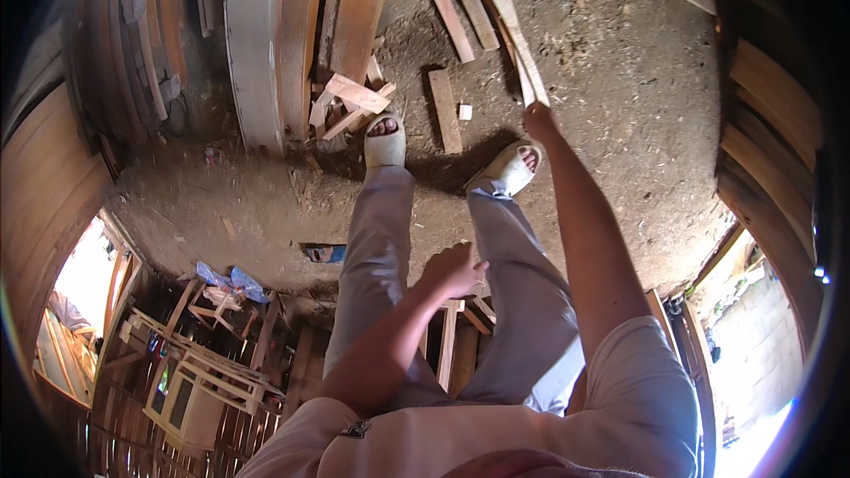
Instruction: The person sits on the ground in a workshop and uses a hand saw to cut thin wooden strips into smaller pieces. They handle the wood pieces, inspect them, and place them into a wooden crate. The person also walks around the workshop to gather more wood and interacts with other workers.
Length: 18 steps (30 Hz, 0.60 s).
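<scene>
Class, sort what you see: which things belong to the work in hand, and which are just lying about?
Apparently in use:
long pale wooden strips, near end seemingly gripped by the right hand

Apparently just lying about:
short board
small pale block beside it
heap of wood scraps
flat blue item

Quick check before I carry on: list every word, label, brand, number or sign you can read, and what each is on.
Readable text: none.
Dark mark on the left chest of the shirt: too small and blurred to tell whether it is lettering.
Blue-and-dark flat item on the floor: too blurred to read.
Pale wood strip in the right hand: no lettering visible.
</scene>
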Tool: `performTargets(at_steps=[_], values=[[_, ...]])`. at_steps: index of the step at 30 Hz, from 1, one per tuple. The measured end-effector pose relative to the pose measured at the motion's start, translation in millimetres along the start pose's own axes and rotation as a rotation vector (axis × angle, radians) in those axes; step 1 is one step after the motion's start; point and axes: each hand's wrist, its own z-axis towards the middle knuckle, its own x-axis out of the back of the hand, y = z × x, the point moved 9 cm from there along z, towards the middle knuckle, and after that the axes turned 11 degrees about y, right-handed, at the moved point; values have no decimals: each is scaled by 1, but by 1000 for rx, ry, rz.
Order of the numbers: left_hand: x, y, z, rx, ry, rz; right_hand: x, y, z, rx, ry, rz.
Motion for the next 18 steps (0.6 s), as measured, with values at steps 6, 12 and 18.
performTargets(at_steps=[6,12,18], values=[[-27,19,1,-51,-57,-5,-21,-127,27,98,-78,-164],[-20,14,-11,-130,-4,-1,-29,-212,35,197,144,-249],[12,1,-19,-152,68,-33,-66,-241,63,231,210,-267]])
